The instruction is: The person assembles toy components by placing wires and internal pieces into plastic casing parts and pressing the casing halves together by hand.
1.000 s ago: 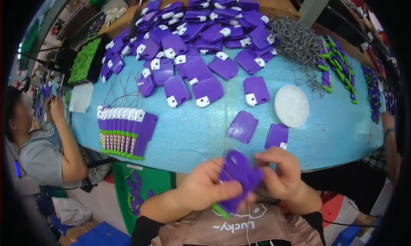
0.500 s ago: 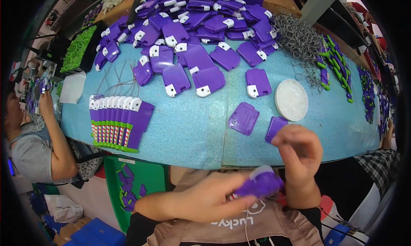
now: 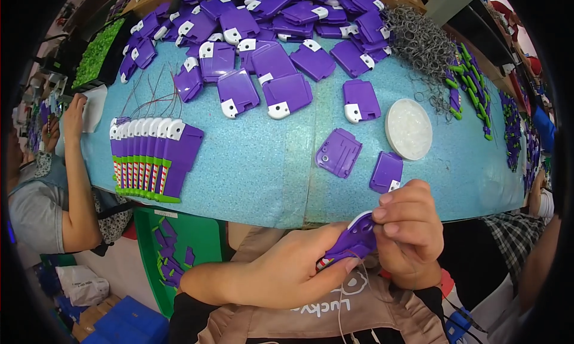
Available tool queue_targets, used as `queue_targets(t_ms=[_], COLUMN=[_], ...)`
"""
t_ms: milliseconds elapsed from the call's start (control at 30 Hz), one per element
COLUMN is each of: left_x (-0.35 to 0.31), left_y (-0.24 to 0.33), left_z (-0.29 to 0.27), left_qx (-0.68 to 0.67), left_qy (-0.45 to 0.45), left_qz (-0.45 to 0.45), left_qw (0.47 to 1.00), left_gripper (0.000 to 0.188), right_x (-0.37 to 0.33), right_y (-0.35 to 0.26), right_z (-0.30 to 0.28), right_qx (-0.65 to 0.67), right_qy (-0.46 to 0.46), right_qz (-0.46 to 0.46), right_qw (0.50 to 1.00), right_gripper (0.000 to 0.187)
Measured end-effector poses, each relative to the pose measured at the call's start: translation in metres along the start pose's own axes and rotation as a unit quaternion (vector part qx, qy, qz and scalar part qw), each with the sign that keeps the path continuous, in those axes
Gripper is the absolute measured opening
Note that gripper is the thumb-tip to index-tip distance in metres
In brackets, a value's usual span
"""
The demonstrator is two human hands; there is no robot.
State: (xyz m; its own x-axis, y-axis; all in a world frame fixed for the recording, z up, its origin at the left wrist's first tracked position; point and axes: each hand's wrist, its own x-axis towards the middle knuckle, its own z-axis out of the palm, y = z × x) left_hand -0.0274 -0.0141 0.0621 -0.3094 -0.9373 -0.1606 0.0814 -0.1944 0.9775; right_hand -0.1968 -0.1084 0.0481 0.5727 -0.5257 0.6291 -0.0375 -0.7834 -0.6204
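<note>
My left hand (image 3: pixel 278 266) is closed around a purple plastic casing (image 3: pixel 353 239) with a white rounded end, held over my lap below the table edge. Its hollow inner side shows, along with a bit of red-and-white stripe near my fingers. A thin wire (image 3: pixel 342 296) hangs from it over my apron. My right hand (image 3: pixel 412 227) has its fingertips pinched together at the casing's upper right edge; anything small between them is hidden. Just beyond that hand lie a small purple piece (image 3: pixel 386 170) and a flat purple cover (image 3: pixel 338 152).
A white bowl (image 3: pixel 409 129) of clear small pieces stands at right, near a heap of metal rings (image 3: pixel 418 42). Purple casings (image 3: pixel 287 93) pile up at the back. At left sits a row of assembled pieces (image 3: pixel 146 158); a green bin (image 3: pixel 206 227) is below. Co-workers sit either side.
My right hand has come down and left to the casing, its fingers now meeting the edge. The casing has tilted more upright in my left hand. The whole view has shifted slightly.
</note>
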Motion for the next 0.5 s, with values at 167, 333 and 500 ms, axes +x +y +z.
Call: queue_targets(t_ms=[167,333,500], left_x=[0.0,0.0025,0.0032], left_y=[-0.0004,-0.004,-0.0041], left_z=[-0.002,0.0,-0.0015], left_qx=[0.021,0.055,0.09], left_qy=[0.002,0.025,0.024], left_qz=[0.001,0.048,0.04], left_qw=[1.0,0.997,0.995], left_gripper=[0.033,0.035,0.038], right_x=[0.0004,0.0002,0.0036], right_y=[-0.0034,-0.0035,0.0002], right_z=[-0.0042,-0.0039,-0.0039], right_qx=[-0.07,-0.105,-0.017], right_qy=[-0.029,-0.03,-0.031], right_qz=[-0.013,-0.023,0.042], right_qw=[0.997,0.994,0.998], right_gripper=[0.034,0.037,0.03])
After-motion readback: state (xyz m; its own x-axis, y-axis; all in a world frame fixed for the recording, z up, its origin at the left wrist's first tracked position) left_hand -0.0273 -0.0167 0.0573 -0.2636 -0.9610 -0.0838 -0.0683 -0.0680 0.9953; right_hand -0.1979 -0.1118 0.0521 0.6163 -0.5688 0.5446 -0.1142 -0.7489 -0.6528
